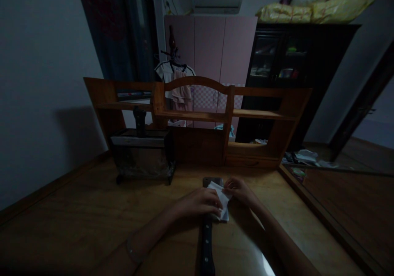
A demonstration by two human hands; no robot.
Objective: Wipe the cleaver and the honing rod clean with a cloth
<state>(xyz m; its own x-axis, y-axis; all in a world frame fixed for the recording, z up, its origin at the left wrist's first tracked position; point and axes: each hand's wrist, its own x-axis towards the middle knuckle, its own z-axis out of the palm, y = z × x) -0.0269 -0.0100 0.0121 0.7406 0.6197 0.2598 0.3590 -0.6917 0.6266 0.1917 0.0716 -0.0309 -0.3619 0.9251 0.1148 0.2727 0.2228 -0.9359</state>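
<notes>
A large knife lies on the wooden desk (92, 218) pointing away from me, its dark handle (207, 247) toward me and its blade tip (212, 181) showing beyond my hands. A white paper tissue (222, 204) lies over the blade. My left hand (198, 202) rests on the blade near the handle, fingers curled onto the tissue. My right hand (240, 190) pinches the tissue's far corner. The blade's middle is hidden under the hands and tissue.
A wooden shelf unit (200, 116) stands at the desk's back edge. A dark knife rack (141, 153) wrapped in plastic sits at its left. Beyond are a pink wardrobe (212, 50), a dark cabinet (295, 62) and hanging clothes. The desk's right edge (323, 218) drops to the floor.
</notes>
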